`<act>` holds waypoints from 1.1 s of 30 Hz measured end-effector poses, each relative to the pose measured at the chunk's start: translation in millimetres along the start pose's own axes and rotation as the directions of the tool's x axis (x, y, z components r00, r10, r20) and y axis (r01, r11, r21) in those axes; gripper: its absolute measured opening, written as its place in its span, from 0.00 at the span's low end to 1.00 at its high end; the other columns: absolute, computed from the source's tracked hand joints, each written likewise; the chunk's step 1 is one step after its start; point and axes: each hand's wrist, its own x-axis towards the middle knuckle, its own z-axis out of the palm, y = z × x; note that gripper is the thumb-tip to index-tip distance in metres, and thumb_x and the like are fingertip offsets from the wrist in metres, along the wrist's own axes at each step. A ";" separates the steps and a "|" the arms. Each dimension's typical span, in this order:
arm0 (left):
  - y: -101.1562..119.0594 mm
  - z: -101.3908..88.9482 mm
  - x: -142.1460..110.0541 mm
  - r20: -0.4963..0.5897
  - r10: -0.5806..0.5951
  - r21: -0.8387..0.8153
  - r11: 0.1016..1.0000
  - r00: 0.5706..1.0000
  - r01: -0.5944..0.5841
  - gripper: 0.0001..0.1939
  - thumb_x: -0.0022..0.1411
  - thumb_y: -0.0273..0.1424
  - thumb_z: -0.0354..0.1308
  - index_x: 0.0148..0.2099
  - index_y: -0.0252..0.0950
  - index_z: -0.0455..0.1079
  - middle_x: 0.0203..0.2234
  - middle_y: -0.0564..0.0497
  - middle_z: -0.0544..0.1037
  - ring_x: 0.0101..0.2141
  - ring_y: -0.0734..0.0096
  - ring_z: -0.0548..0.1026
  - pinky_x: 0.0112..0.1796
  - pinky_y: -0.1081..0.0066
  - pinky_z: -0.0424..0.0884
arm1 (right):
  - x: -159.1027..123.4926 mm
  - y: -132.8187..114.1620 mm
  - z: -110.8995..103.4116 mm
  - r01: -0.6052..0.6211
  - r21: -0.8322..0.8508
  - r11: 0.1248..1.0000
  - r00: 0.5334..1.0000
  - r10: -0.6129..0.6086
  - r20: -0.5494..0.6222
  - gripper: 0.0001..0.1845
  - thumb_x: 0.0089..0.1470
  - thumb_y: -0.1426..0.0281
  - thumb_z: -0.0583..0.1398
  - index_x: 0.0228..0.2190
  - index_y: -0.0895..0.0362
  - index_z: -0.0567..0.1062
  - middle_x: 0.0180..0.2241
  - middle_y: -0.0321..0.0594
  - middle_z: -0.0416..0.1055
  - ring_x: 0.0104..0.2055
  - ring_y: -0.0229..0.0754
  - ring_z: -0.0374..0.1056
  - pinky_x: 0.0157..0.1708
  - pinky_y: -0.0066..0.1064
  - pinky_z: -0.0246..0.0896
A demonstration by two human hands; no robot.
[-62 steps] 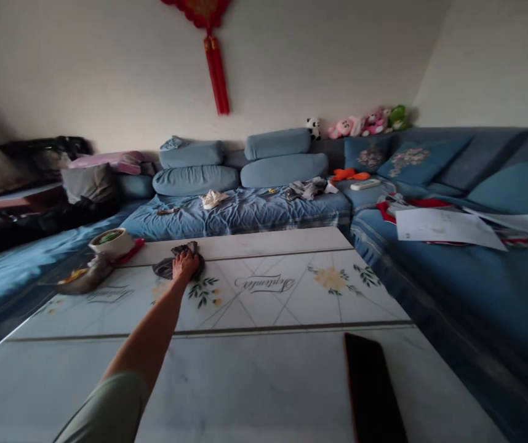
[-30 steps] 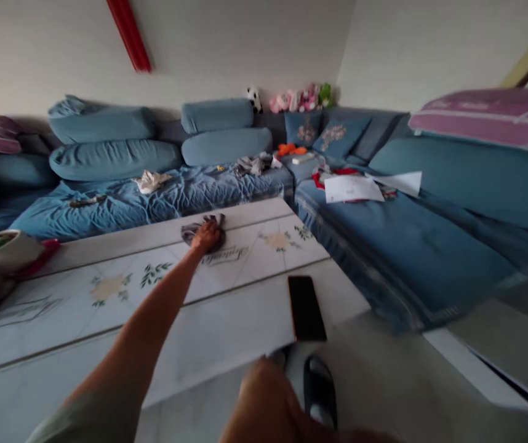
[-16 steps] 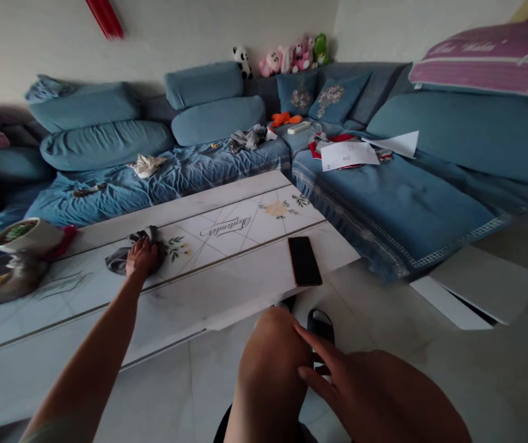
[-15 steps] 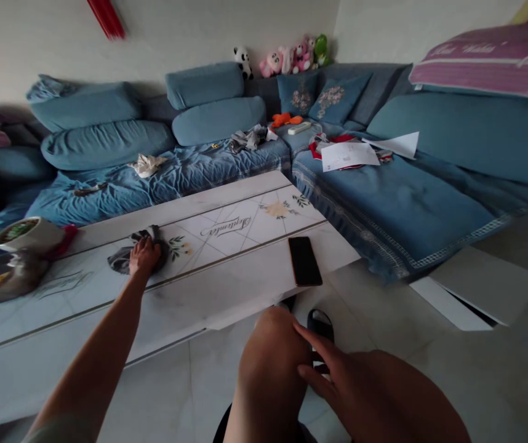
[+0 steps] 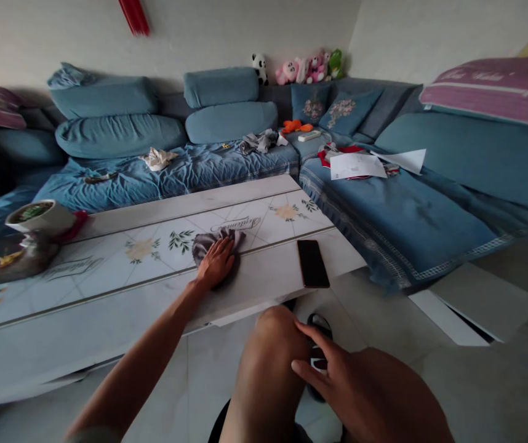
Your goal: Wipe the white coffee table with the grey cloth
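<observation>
The grey cloth (image 5: 213,242) is placed on the counter (image 5: 107,311), roughly mid-length and across the dark inlaid line of its top. It is covered in part by the left hand (image 5: 215,264), which is the nearer hand by far, being pressed down directly on the cloth. The cloth is seen extending out from beneath the palm, ahead of the fingers (image 5: 229,252) and off to their left. Its long axis is laid roughly along the counter's length, rising slightly to the right in the view.

The fingers of the left hand are extended and laid flat, with no closing around the cloth, so it is held by pressure from above and not gripped. The right hand (image 5: 342,381) is kept well apart, off the counter, its fingers spread and resting against the knee (image 5: 266,369); nothing is held by it.

The cloth is dark grey, soft and bunched into folds, with a crumpled ridge along its far edge. A phone (image 5: 312,263) is lying to its right, not touching it, and a white bowl (image 5: 33,215) is standing well off to the left.
</observation>
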 end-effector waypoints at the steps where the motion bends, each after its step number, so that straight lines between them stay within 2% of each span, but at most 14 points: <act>1: -5.4 -2.7 -22.8 0.000 0.040 -0.003 0.999 0.999 -0.040 0.34 0.83 0.43 0.46 0.83 0.37 0.64 0.82 0.41 0.63 0.81 0.46 0.60 0.81 0.43 0.57 | 1.2 1.8 1.5 0.004 -0.010 1.000 1.000 -0.004 -0.023 0.39 0.62 0.50 0.67 0.70 0.46 0.78 0.61 0.47 0.84 0.65 0.61 0.80 0.62 0.49 0.80; 4: -25.4 -12.8 -83.2 -0.027 0.063 0.008 0.998 0.998 -0.062 0.35 0.84 0.44 0.43 0.86 0.44 0.58 0.82 0.45 0.61 0.81 0.46 0.60 0.80 0.40 0.59 | 1.7 12.1 5.5 0.038 -0.008 0.999 0.995 -0.039 -0.087 0.34 0.62 0.53 0.68 0.67 0.45 0.80 0.59 0.45 0.85 0.61 0.58 0.83 0.58 0.45 0.82; 6: -32.9 -19.6 -99.9 -0.053 0.013 0.028 1.000 0.999 -0.012 0.36 0.83 0.44 0.43 0.88 0.51 0.54 0.82 0.49 0.61 0.81 0.48 0.61 0.80 0.42 0.61 | -1.4 18.9 5.2 0.065 -0.011 0.998 0.992 -0.066 -0.110 0.33 0.64 0.53 0.68 0.68 0.45 0.80 0.57 0.45 0.86 0.56 0.57 0.85 0.53 0.43 0.84; 9: -23.0 -22.6 -76.7 -0.046 -0.097 0.059 0.993 0.994 0.100 0.37 0.82 0.44 0.44 0.87 0.50 0.55 0.81 0.47 0.64 0.80 0.47 0.62 0.80 0.44 0.60 | -8.3 21.2 -3.5 0.082 -0.071 0.994 0.984 -0.092 -0.154 0.32 0.66 0.52 0.68 0.68 0.42 0.79 0.52 0.44 0.88 0.51 0.57 0.87 0.46 0.42 0.86; 13: 18.7 -8.1 1.0 -0.030 -0.157 0.046 0.986 0.987 0.158 0.36 0.81 0.40 0.46 0.83 0.33 0.63 0.81 0.36 0.63 0.81 0.42 0.59 0.81 0.44 0.56 | -15.7 11.0 -19.7 0.078 -0.130 0.988 0.989 -0.093 -0.111 0.33 0.67 0.48 0.68 0.69 0.42 0.79 0.44 0.43 0.90 0.44 0.58 0.88 0.42 0.43 0.86; 16: 49.4 3.5 40.7 -0.012 -0.134 0.028 0.991 0.991 0.134 0.35 0.81 0.39 0.49 0.83 0.30 0.63 0.82 0.36 0.62 0.81 0.42 0.58 0.81 0.44 0.55 | -19.3 5.3 -20.4 0.071 -0.135 0.988 0.992 -0.084 -0.092 0.37 0.65 0.47 0.69 0.70 0.44 0.77 0.41 0.43 0.90 0.43 0.60 0.88 0.42 0.44 0.86; 19: 70.1 4.4 39.4 0.021 -0.062 0.016 0.998 0.998 0.062 0.35 0.82 0.38 0.47 0.83 0.28 0.62 0.82 0.35 0.60 0.82 0.42 0.57 0.82 0.44 0.54 | -22.7 7.1 -16.0 0.085 -0.114 0.990 0.984 -0.101 -0.144 0.34 0.69 0.48 0.65 0.70 0.46 0.75 0.48 0.45 0.89 0.49 0.60 0.88 0.46 0.45 0.87; 22: 73.8 -4.5 -0.3 0.041 0.004 -0.005 1.000 0.999 -0.004 0.34 0.83 0.40 0.47 0.83 0.33 0.63 0.83 0.40 0.60 0.82 0.51 0.56 0.83 0.52 0.52 | -27.9 11.3 -22.8 0.137 -0.242 0.960 0.974 -0.175 -0.141 0.31 0.73 0.49 0.62 0.70 0.47 0.75 0.51 0.45 0.89 0.49 0.58 0.88 0.43 0.43 0.88; 24: 61.1 -13.3 -40.4 0.049 0.014 -0.009 1.000 0.999 -0.014 0.33 0.83 0.40 0.48 0.83 0.39 0.64 0.82 0.44 0.61 0.82 0.55 0.57 0.83 0.54 0.53 | -32.2 13.6 -34.3 0.217 -0.446 0.868 0.948 -0.297 -0.116 0.34 0.72 0.49 0.65 0.73 0.46 0.73 0.52 0.45 0.89 0.42 0.59 0.89 0.34 0.42 0.86; 25: 49.4 -17.9 -62.0 0.049 0.004 -0.007 1.000 0.999 -0.003 0.33 0.82 0.41 0.47 0.83 0.41 0.64 0.82 0.45 0.62 0.82 0.54 0.58 0.83 0.53 0.55 | -34.1 14.7 -40.3 0.275 -0.548 0.790 0.915 -0.390 -0.104 0.38 0.72 0.50 0.66 0.75 0.46 0.71 0.55 0.47 0.88 0.40 0.59 0.88 0.29 0.41 0.85; 26: 34.5 -22.7 -83.2 0.043 -0.021 -0.003 1.000 0.999 0.021 0.33 0.82 0.41 0.46 0.83 0.42 0.65 0.82 0.45 0.62 0.81 0.53 0.59 0.82 0.51 0.57 | -35.8 15.6 -45.6 0.335 -0.638 0.693 0.865 -0.495 -0.083 0.40 0.71 0.51 0.67 0.77 0.45 0.69 0.59 0.47 0.86 0.39 0.59 0.88 0.25 0.41 0.83; 28: -0.9 -32.0 -120.8 0.007 -0.104 0.007 0.995 0.995 0.104 0.34 0.82 0.42 0.44 0.82 0.42 0.65 0.81 0.44 0.63 0.81 0.50 0.60 0.81 0.46 0.58 | -37.3 16.4 -52.5 0.461 -0.770 0.442 0.725 -0.688 0.039 0.39 0.71 0.55 0.67 0.78 0.42 0.68 0.68 0.45 0.79 0.44 0.58 0.89 0.24 0.40 0.82; 31: -47.6 -43.0 -154.4 -0.054 -0.225 0.014 0.974 0.973 0.226 0.36 0.82 0.47 0.41 0.83 0.40 0.63 0.81 0.44 0.64 0.81 0.47 0.59 0.81 0.43 0.55 | -35.2 12.8 -55.3 0.598 -0.796 0.090 0.537 -0.783 0.314 0.29 0.73 0.64 0.64 0.71 0.47 0.78 0.72 0.41 0.75 0.60 0.55 0.85 0.41 0.38 0.89; 33: -61.1 -46.0 -158.5 -0.067 -0.268 0.019 0.963 0.961 0.270 0.37 0.82 0.48 0.41 0.84 0.40 0.62 0.82 0.44 0.63 0.81 0.46 0.59 0.82 0.43 0.53 | -32.7 7.9 -56.2 0.631 -0.776 -0.004 0.483 -0.780 0.397 0.23 0.72 0.67 0.65 0.65 0.52 0.83 0.69 0.43 0.78 0.66 0.54 0.81 0.53 0.39 0.88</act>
